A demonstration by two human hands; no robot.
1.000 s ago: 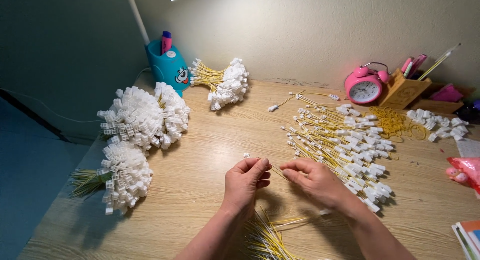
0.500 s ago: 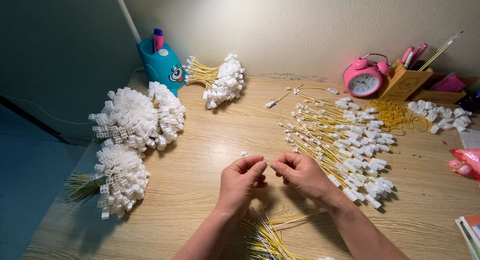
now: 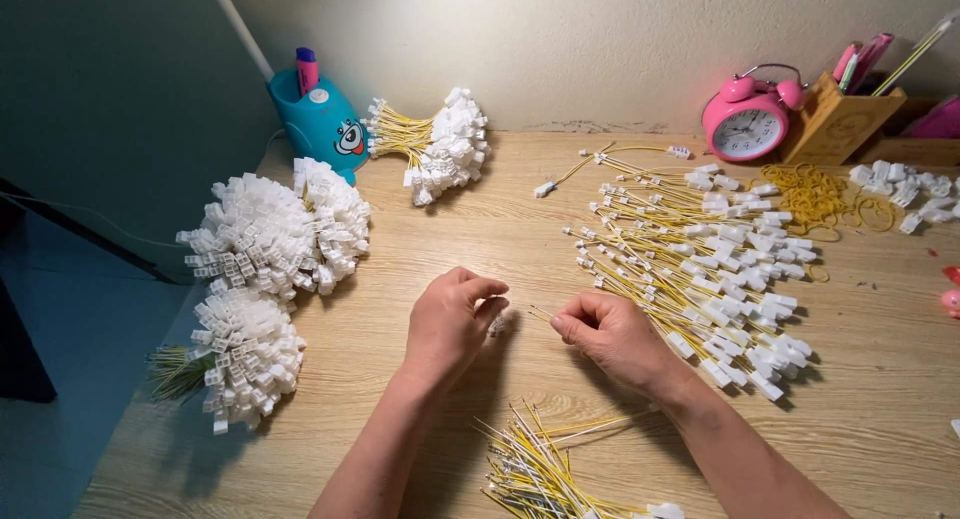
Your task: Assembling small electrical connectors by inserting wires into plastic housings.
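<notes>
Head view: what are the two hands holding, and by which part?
The right hand pinches a thin yellow wire near its bare tip. The left hand pinches something small and white, too hidden to identify.

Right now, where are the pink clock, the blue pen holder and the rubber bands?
Pink clock [image 3: 748, 131], head view, on its dial.
Blue pen holder [image 3: 322, 124], head view, on its front body.
Rubber bands [image 3: 812, 191], head view, middle of the yellow pile.
</notes>
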